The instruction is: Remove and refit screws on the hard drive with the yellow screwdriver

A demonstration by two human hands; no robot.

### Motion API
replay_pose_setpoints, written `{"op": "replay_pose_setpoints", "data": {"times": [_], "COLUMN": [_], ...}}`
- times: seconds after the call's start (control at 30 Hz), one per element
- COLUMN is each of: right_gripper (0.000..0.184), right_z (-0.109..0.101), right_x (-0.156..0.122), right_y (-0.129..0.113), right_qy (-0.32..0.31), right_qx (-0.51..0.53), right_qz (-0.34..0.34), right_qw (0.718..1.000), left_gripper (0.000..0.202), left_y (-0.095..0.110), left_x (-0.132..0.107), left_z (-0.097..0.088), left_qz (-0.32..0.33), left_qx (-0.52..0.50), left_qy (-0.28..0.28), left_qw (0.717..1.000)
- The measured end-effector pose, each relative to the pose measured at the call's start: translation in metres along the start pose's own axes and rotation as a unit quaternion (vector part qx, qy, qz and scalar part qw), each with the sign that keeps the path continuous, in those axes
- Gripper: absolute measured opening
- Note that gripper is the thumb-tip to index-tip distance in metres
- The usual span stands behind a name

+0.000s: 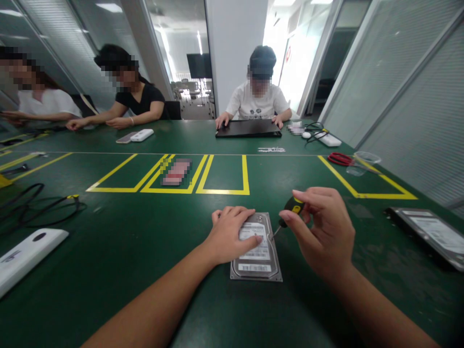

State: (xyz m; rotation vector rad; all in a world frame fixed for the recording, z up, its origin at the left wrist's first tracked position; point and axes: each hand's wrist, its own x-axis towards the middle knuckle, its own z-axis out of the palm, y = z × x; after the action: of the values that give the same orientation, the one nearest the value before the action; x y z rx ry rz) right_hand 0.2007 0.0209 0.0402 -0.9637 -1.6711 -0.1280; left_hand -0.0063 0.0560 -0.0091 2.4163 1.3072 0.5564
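Note:
A silver hard drive [255, 268] with a white label lies flat on the green table in front of me. My left hand [232, 237] holds it from the left, with the thumb across the label and the fingers over its upper left part. Pinched between the thumb and fingers of my right hand [322, 227] is a screwdriver [295, 205] with a black and yellow handle. Its shaft slants down to the left, and the tip meets the drive near its right edge. Whether the tip sits in a screw is too small to tell.
Another hard drive [435, 232] lies at the right. A white device [29, 256] and black cables [32, 208] are at the left. Yellow tape [224, 192] marks the table. Red cable [340, 159] and a clear cup [362, 163] stand beyond. Several people sit opposite, one with a black panel [248, 128].

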Motion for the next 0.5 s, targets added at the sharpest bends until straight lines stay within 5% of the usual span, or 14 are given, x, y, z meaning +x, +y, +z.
{"op": "replay_pose_setpoints", "data": {"times": [0.5], "right_gripper": [0.023], "right_z": [-0.0043], "right_x": [0.0051], "right_y": [-0.0025], "right_qy": [-0.011], "right_qx": [-0.027], "right_qz": [-0.001], "right_qw": [1.000], "left_gripper": [0.063], "left_y": [0.0005], "left_x": [-0.0006], "left_z": [0.0005], "left_qz": [0.000], "left_qx": [0.005], "left_qy": [0.000], "left_qw": [1.000]}}
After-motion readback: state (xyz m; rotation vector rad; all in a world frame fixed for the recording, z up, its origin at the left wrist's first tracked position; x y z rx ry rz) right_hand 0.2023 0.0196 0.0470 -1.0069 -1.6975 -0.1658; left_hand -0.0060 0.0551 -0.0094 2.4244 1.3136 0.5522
